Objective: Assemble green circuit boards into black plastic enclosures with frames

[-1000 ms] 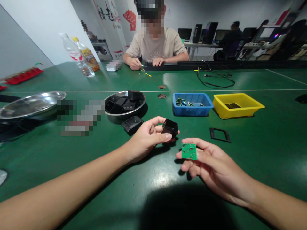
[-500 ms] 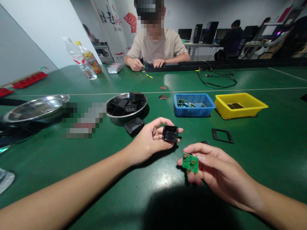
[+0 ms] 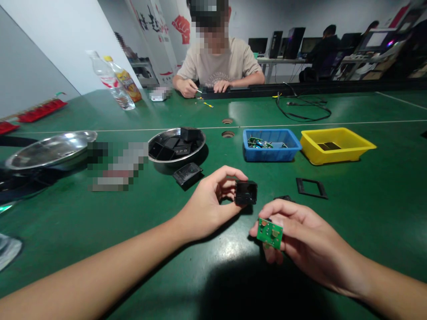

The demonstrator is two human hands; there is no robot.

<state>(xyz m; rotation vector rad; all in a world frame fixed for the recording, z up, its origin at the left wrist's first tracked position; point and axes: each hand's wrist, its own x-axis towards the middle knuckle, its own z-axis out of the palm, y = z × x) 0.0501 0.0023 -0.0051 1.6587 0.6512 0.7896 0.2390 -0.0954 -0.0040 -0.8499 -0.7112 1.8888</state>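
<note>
Small black housing [image 3: 246, 192] up off the green table [image 3: 367, 209], pinched between thumb and fingers of the left hand [image 3: 213, 202], open side turned toward the camera. Just beside it, the right hand [image 3: 300, 238] grips a green circuit board [image 3: 270, 233] by its edges, tilted. Looks like the sorting-out step, shell and board apart. Any next move calls for squaring one to the other. Beyond: steel bowl [image 3: 176, 146] of black shells, blue bin [image 3: 269, 144], yellow bin [image 3: 336, 144].
</note>
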